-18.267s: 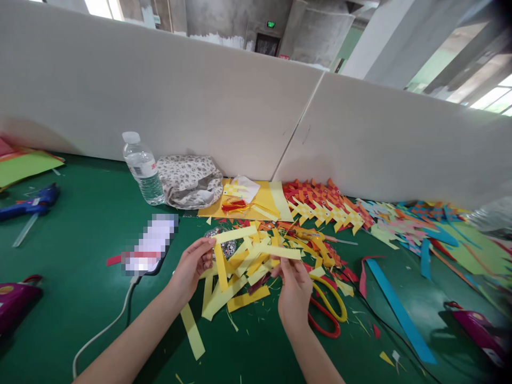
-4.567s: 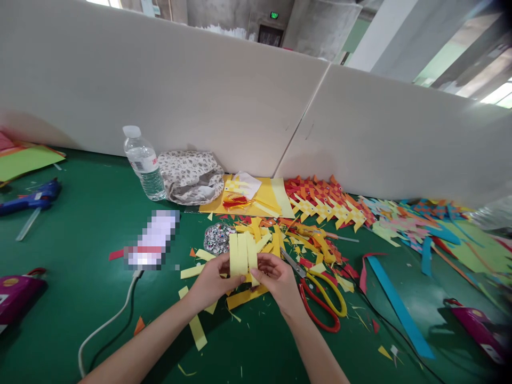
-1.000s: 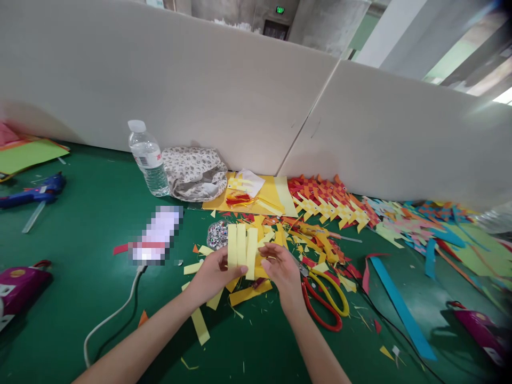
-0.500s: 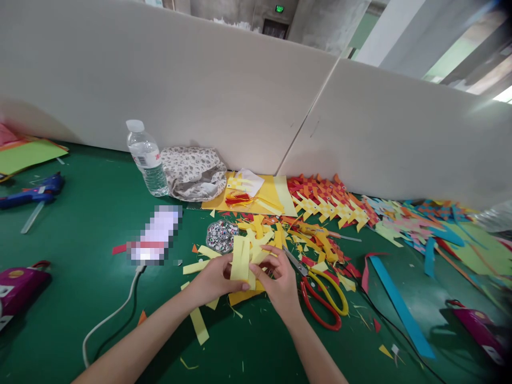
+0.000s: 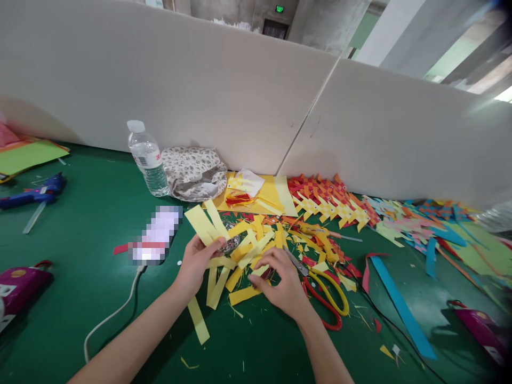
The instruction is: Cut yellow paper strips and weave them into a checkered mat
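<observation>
1. Your left hand (image 5: 196, 261) is clamped on pale yellow strips (image 5: 201, 225), raised above the tabletop (image 5: 152, 330); they splay loosely, so this piece looks barely begun.
2. Your right hand (image 5: 280, 280) holds thumb and fingers apart, nothing visible between, near the scissors (image 5: 301, 266).
3. Done: checkered yellow pieces (image 5: 328, 209) beside the partition (image 5: 180, 96).
4. Left: many loose strips (image 5: 256, 250) lie unwoven.

The single head-worn camera faces forward and down over the counter (image 5: 100, 208) from its near side. The left forearm (image 5: 138, 336) and right forearm (image 5: 322, 341) enter at the lower edge, nearest the lens; yellow paper strips (image 5: 259, 247) lie mid-frame; the white partition (image 5: 224, 96) and room (image 5: 316, 26) beyond fill the top.
</observation>
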`<state>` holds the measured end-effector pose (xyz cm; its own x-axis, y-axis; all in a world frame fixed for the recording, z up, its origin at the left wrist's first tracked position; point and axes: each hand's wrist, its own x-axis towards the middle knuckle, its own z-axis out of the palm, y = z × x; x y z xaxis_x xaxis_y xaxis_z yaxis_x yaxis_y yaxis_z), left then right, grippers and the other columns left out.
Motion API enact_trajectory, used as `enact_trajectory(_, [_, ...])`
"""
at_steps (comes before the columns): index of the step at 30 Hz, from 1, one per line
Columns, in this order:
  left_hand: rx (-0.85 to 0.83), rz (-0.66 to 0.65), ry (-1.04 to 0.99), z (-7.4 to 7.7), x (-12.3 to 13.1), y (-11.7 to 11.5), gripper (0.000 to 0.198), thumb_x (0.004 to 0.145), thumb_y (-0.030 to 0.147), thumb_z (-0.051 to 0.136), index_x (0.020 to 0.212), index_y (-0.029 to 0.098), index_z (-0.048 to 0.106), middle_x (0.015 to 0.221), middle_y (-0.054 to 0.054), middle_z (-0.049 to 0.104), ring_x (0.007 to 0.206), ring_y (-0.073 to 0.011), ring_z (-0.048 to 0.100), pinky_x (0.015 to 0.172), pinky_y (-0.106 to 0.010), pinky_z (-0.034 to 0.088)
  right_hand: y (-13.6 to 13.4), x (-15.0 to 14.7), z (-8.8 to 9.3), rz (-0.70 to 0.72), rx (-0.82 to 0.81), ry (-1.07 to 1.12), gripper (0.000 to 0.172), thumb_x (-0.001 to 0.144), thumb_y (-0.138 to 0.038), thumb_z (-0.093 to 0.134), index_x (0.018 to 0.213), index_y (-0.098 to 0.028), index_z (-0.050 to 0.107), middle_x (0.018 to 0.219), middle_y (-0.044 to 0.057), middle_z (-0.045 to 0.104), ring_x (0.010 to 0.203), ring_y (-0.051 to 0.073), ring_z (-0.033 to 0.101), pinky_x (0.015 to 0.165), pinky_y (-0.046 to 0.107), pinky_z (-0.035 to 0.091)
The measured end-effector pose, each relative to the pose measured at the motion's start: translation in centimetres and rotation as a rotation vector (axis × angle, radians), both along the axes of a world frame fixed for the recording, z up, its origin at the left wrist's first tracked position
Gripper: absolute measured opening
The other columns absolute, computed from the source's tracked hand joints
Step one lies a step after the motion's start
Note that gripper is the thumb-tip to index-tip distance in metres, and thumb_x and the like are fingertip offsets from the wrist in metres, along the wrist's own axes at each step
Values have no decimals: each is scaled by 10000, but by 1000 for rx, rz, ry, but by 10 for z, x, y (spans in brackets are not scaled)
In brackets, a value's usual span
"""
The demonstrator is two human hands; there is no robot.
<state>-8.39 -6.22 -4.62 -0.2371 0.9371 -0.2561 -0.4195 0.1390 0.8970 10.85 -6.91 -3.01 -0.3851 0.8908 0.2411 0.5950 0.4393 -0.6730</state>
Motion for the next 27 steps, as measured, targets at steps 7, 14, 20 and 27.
enact_trajectory(7, [7,-11,-106,-3,2,0,279,628,250,708,878,176,610,868,-19,653,757,-157,622,615,-252,513,-3,-6,-5,226,-35,-370,193,664,-398,683,719,-222,626,789,5,531,809,192,470,717,329,362])
enact_trajectory(14, [1,-66,-54,-4,5,-1,235,630,253,707,834,165,629,823,-17,675,758,-149,617,640,-229,506,-2,-8,-7,279,-71,-269,138,664,-296,709,654,-206,606,702,-19,571,763,164,495,733,309,355])
enact_trajectory(20, [14,-113,34,-2,3,-2,229,646,279,691,840,172,633,822,-17,667,740,-140,602,596,-197,490,-5,-9,-4,147,-186,152,71,717,-255,657,690,-210,610,706,-5,590,720,155,540,663,277,421])
enact_trajectory(27, [67,-123,51,0,4,-4,319,681,273,658,978,198,570,953,-37,644,826,-164,593,630,-222,505,6,9,-16,-583,-72,754,174,688,-301,666,805,-196,591,779,9,596,753,158,577,684,283,466])
